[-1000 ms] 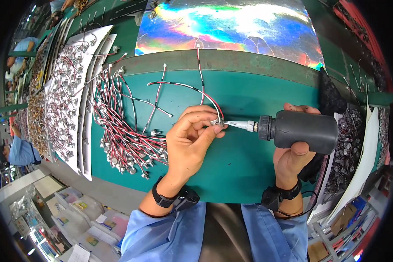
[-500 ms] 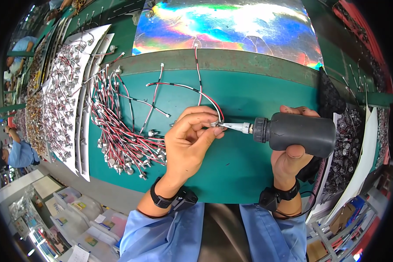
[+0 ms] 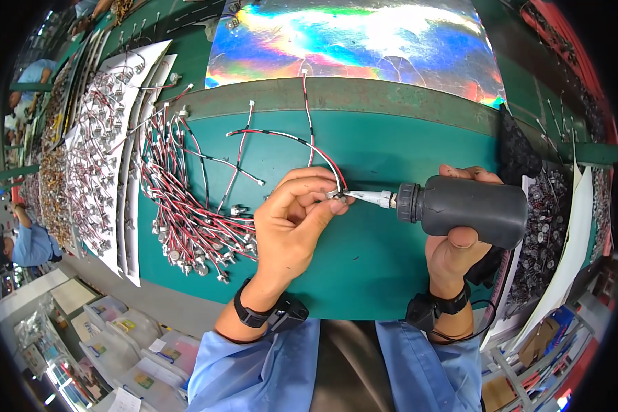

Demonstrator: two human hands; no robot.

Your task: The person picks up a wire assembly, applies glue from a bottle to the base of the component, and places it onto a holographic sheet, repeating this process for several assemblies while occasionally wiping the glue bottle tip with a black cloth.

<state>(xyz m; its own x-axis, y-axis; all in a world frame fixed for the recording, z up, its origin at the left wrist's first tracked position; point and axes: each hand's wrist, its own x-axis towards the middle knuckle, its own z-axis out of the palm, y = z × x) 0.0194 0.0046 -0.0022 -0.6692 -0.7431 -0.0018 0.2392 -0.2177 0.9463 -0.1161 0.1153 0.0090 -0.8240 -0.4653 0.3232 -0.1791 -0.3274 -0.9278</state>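
Between the thumb and fingers of my left hand (image 3: pixel 299 216) is a small metal component (image 3: pixel 335 195) with red, white and black wires (image 3: pixel 281 134) running up and left from it. My right hand (image 3: pixel 460 237) grips a black squeeze bottle (image 3: pixel 474 209), tipped on its side. The bottle's pale pointed nozzle (image 3: pixel 367 198) reaches to the component, at or very near its wire end. Left of my left hand lies a large bundle of similar wired components (image 3: pixel 185 199), with several loose ones beside it on the green mat (image 3: pixel 384 275).
Shiny iridescent sheeting (image 3: pixel 350 41) covers the surface beyond the mat's far edge. White boards (image 3: pixel 110 165) loaded with wired parts stand at left. Many dark small parts (image 3: pixel 542 233) lie at right, by a black cloth (image 3: pixel 516 147). Plastic boxes (image 3: pixel 110 350) sit lower left; a person (image 3: pixel 34 237) is farther left.
My left hand and the component have shifted slightly left, and the component has turned a little. The bottle stays almost in place, its nozzle still at the component.
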